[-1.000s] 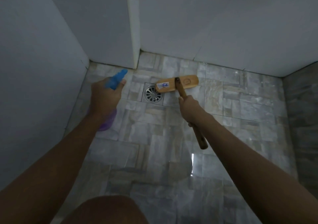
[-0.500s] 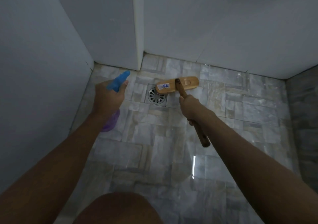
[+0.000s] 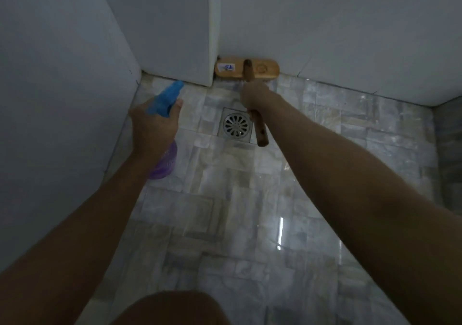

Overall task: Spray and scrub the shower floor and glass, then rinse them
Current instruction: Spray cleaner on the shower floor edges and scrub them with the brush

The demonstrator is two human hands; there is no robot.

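Note:
My right hand (image 3: 255, 97) grips the wooden handle of a scrub brush (image 3: 260, 68). The brush's wide wooden head sits at the foot of the back wall, just right of the wall corner, bristles down on the marble-tiled shower floor (image 3: 225, 199). The handle's free end sticks out below my fist, beside the drain. My left hand (image 3: 152, 127) holds a spray bottle (image 3: 165, 159) with a blue trigger head and a purple body, above the floor's left side near the left wall. The nozzle points toward the back corner.
A round metal drain grate (image 3: 237, 124) in a square frame lies between my two hands. White walls close in at the left (image 3: 50, 99) and back (image 3: 350, 37); a darker wall (image 3: 450, 149) stands at the right. My knee (image 3: 172, 309) shows at the bottom edge. The floor looks wet and shiny.
My right hand has pushed the brush away from me, from beside the drain up to the base of the back wall. My left hand keeps the spray bottle in much the same place.

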